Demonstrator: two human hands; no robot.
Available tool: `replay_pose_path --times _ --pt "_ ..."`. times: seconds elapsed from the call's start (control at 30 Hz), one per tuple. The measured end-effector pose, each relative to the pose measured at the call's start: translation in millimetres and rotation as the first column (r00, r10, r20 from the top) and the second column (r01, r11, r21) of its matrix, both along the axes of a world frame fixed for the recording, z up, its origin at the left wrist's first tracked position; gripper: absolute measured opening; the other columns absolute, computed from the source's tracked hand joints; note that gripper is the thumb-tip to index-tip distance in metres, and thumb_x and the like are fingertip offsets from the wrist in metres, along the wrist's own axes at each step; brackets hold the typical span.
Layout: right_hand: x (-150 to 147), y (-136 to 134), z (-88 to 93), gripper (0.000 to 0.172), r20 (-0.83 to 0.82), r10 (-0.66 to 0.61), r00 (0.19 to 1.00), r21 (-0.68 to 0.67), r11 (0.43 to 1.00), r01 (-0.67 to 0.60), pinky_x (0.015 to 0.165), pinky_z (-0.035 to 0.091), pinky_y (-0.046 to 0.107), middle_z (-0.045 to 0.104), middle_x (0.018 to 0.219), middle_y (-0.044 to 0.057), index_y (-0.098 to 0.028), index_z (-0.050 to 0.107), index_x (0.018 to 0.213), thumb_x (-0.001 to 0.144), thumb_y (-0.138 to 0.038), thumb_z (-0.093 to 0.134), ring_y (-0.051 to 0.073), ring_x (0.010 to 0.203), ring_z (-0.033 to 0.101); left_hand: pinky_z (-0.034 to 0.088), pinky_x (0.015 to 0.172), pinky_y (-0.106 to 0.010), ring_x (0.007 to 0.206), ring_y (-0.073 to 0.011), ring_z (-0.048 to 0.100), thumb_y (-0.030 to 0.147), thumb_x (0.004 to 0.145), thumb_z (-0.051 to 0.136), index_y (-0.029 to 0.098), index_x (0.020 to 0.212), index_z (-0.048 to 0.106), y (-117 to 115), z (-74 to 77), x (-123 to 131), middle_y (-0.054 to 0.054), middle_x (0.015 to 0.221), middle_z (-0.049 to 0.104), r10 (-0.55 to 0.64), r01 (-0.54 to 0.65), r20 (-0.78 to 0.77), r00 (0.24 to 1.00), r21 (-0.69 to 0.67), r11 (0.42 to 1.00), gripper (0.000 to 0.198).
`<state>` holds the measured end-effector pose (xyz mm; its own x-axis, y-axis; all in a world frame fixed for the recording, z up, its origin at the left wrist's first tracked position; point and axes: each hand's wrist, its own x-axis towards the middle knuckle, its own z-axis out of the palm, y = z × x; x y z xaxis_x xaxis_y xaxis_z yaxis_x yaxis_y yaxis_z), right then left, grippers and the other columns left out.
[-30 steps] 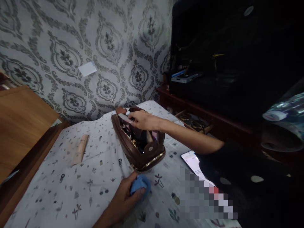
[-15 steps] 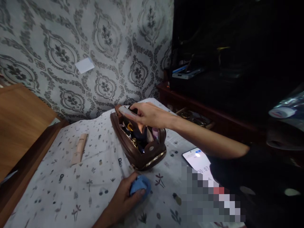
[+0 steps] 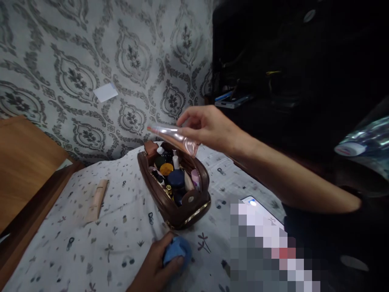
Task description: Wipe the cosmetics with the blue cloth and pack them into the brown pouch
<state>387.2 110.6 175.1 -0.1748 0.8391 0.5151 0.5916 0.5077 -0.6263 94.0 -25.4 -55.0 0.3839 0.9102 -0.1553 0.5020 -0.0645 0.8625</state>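
My right hand (image 3: 209,129) is raised above the open brown pouch (image 3: 185,205) and pinches a clear pink tube (image 3: 173,138), held slanted in the air. The pouch stands on the patterned white cloth (image 3: 100,243) and is packed with several small jars, bottles and tubes. My left hand (image 3: 158,269) rests on the cloth just in front of the pouch, its fingers closed round a small blue cloth (image 3: 178,249). A pale beige tube (image 3: 95,200) lies flat on the cloth to the left of the pouch.
A wooden surface (image 3: 27,162) borders the cloth on the left. A phone with a lit screen (image 3: 253,202) lies to the right of the pouch. Dark furniture (image 3: 288,81) with small items fills the right. Patterned wallpaper (image 3: 91,48) stands behind.
My right hand has lifted the pink tube up out of the pouch and now holds it in the air above it. My left hand has stayed on the blue cloth.
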Motion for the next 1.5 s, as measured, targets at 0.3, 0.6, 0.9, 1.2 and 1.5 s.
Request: replay_pose_path --times 0.3,0.6,0.9,1.2,1.5 --pt "-14.6 -20.5 -14.4 0.03 0.193 0.081 0.978 -0.139 0.989 -0.054 0.066 0.036 0.026 0.068 0.079 0.003 -0.017 0.069 0.092 0.089 -0.045 0.062 0.013 0.071 0.057 0.053 0.095 -0.037 0.11 -0.0301 0.063 0.055 0.081 0.07 0.025 0.132 0.064 0.9 3.5 -1.7 -0.011 0.12 0.071 -0.002 0.003 0.041 0.999 -0.026 1.0 0.059" --pt "1.6 -28.9 -4.2 0.029 0.186 0.045 0.982 -0.09 0.996 -0.028 0.063 0.037 0.025 0.063 0.07 0.0 -0.016 0.071 0.082 0.086 -0.045 0.068 0.014 0.071 0.059 0.053 0.093 -0.035 0.108 -0.0297 0.064 0.055 0.081 0.07 0.027 0.13 0.066 0.6 5.0 -2.5 -0.009 0.117 0.071 0.016 -0.015 0.027 1.0 -0.033 0.999 0.057" --pt "18.7 -18.5 24.0 0.004 0.106 0.042 0.993 -0.105 0.994 -0.031 0.053 0.034 0.024 0.058 0.053 -0.008 -0.018 0.076 0.081 0.081 -0.02 0.073 0.004 0.054 0.052 0.047 0.104 -0.036 0.117 -0.029 0.06 0.054 0.085 0.066 0.026 0.136 0.061 -3.6 7.4 -2.9 -0.009 0.129 0.067 -0.014 0.013 -0.01 1.0 -0.109 0.994 0.059" --pt "-15.9 51.2 46.8 0.015 0.312 0.554 0.772 -0.406 0.812 -0.418 0.061 0.04 0.02 0.062 0.056 -0.008 -0.01 0.076 0.075 0.082 -0.024 0.073 0.004 0.058 0.056 0.047 0.094 -0.031 0.105 -0.025 0.058 0.053 0.09 0.06 0.024 0.132 0.06 1.1 15.7 3.4 -0.008 0.116 0.067 -0.134 0.134 0.007 0.991 -0.079 0.988 0.052" --pt "-80.1 92.1 -18.6 0.031 0.442 0.524 0.728 -0.14 0.842 -0.521 0.083 0.045 0.029 0.069 0.099 0.005 -0.013 0.067 0.116 0.086 -0.014 0.066 0.018 0.093 0.061 0.037 0.069 -0.025 0.076 -0.0159 0.048 0.06 0.091 0.052 0.019 0.105 0.061 8.2 45.5 28.8 -0.002 0.083 0.054 -0.22 0.223 0.105 0.97 -0.023 0.974 0.045"
